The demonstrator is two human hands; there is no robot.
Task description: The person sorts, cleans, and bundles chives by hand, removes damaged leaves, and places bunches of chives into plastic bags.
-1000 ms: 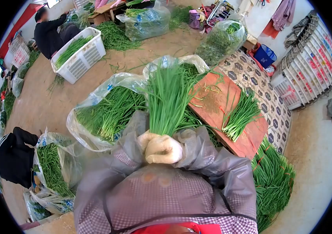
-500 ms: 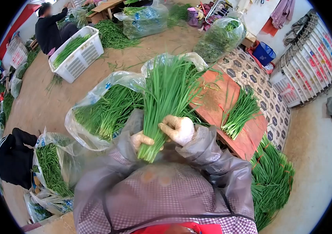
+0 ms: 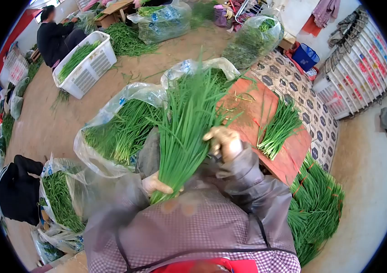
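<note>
My left hand (image 3: 156,185), in a pale glove, is wrapped round the lower stems of a large bunch of green chives (image 3: 185,118). The bunch stands tilted in front of my chest, its leaves fanning up and away. At the right edge of the leaves is my right hand (image 3: 225,142), gloved and somewhat blurred. Its fingers are bent and apart, and I see nothing held in them. A smaller bunch of chives (image 3: 280,129) lies on the reddish board (image 3: 243,102) to the right. Loose chives fill the clear plastic bag (image 3: 89,152) to the left.
Tied chives (image 3: 316,209) are heaped below the board. A white crate (image 3: 91,68) holds more greens beside a seated person (image 3: 52,38). Another person (image 3: 16,191) is at the left by an open bag of greens (image 3: 61,195). White crates (image 3: 361,63) are stacked along the right wall.
My right hand has let go of the lower bunch and moved right and slightly up. My left hand has drawn the stems a little down and left. The seated person's arm has lowered.
</note>
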